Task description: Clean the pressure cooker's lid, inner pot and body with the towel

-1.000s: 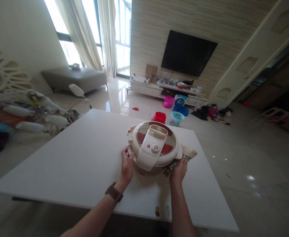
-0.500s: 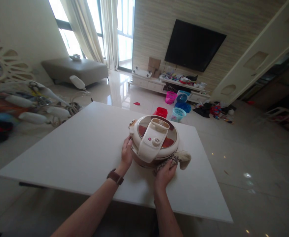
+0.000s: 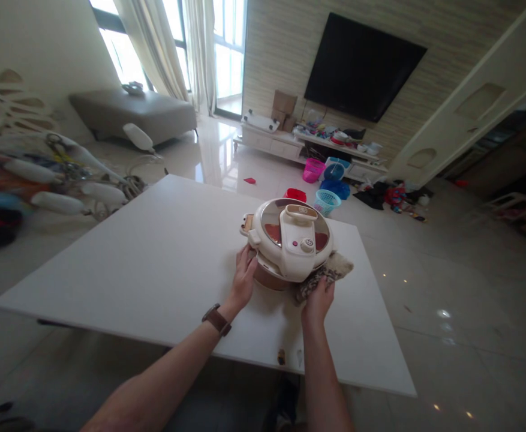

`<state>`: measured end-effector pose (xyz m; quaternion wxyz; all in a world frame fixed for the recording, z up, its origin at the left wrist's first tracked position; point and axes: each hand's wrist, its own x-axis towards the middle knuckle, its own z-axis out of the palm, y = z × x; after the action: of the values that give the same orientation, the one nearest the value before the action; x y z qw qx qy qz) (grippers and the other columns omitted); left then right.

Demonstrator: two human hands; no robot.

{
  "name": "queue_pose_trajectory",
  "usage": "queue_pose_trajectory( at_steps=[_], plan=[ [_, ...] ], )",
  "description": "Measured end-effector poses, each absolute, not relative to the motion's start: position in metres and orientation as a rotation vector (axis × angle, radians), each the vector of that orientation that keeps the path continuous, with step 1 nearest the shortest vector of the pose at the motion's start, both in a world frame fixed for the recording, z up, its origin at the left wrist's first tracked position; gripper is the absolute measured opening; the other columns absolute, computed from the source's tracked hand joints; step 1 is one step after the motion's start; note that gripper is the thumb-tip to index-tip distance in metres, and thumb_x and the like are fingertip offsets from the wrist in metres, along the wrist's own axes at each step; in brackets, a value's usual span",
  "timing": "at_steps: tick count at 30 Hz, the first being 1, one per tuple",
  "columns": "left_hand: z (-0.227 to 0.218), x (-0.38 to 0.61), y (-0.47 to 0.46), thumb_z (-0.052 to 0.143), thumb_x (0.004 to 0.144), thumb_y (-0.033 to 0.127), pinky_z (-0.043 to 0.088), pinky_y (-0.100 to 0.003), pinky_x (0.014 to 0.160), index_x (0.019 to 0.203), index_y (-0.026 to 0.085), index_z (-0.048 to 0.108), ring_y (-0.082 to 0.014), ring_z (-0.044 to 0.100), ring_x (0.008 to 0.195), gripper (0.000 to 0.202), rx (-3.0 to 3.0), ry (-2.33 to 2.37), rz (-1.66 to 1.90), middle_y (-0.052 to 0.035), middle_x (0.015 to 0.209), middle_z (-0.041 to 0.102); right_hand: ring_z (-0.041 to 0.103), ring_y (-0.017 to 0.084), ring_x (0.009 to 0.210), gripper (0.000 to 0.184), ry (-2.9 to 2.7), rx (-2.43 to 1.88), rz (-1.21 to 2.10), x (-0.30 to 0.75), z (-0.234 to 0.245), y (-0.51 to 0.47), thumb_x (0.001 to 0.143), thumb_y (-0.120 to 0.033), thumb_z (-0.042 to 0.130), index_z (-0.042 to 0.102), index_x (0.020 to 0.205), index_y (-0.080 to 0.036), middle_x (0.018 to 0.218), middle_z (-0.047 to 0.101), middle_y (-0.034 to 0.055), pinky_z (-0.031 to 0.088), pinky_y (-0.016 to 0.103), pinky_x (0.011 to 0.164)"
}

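A cream and brown electric cooker (image 3: 298,252) stands on the white table (image 3: 155,252), its lid closed, with a clear window, a top handle, a red button and a round knob. My left hand (image 3: 245,277) grips the cooker's left side, its fingers pressed against the body below the rim. In my right hand (image 3: 320,300) is a bunched, patterned cloth (image 3: 323,281), pressed to the near right side of the cooker. Part of the cloth hangs past the fingers to the right. The cooker's underside is hidden.
Near the table's front edge lie a small dark and gold object (image 3: 281,357) and a small pale piece (image 3: 299,358). Beyond the table stand a red bin (image 3: 295,195) and a light blue basket (image 3: 327,201). A white lamp fixture (image 3: 83,198) is at the left.
The cooker has turned and shifted a little to the right in view, both hands moving along with it. The small objects by the front edge now show beside my right forearm.
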<state>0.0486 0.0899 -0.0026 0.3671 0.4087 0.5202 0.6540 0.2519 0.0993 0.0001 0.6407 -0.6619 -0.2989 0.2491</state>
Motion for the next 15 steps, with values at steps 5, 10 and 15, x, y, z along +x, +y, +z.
queue_pose_trajectory(
  at_steps=[5,10,15],
  plan=[
    [0.004,0.045,0.088,0.055,0.093,0.047,0.058,-0.041,0.096,0.124,0.022,0.063,-0.0273,0.067,0.124,0.041,0.608,1.338,1.528,-0.0137,0.134,0.07,0.069,0.026,0.123,0.05,-0.468,-1.411,0.659,0.216,0.008,0.058,0.091,-0.057,0.059,0.068,0.122,-0.018,0.13,0.074,0.0125,0.052,0.045,0.113],
    [0.016,0.028,0.076,0.055,0.092,0.057,0.058,-0.035,0.073,0.09,0.016,0.07,-0.0248,0.072,0.081,0.044,0.441,1.313,0.908,-0.0132,0.092,0.076,0.075,0.025,0.113,0.048,-0.273,-1.222,1.01,0.19,0.015,0.009,0.084,-0.052,0.069,0.068,0.119,-0.019,0.116,0.079,0.0081,0.059,0.044,0.106],
    [0.027,0.014,0.044,0.07,0.084,0.068,0.062,-0.041,0.086,0.1,0.014,0.074,-0.0301,0.078,0.088,0.057,0.373,0.715,0.571,-0.0142,0.088,0.08,0.074,0.024,0.085,0.039,-0.575,-1.264,1.145,0.189,0.029,-0.008,0.086,-0.059,0.063,0.068,0.091,-0.021,0.086,0.076,0.003,0.063,0.04,0.083]
  ],
)
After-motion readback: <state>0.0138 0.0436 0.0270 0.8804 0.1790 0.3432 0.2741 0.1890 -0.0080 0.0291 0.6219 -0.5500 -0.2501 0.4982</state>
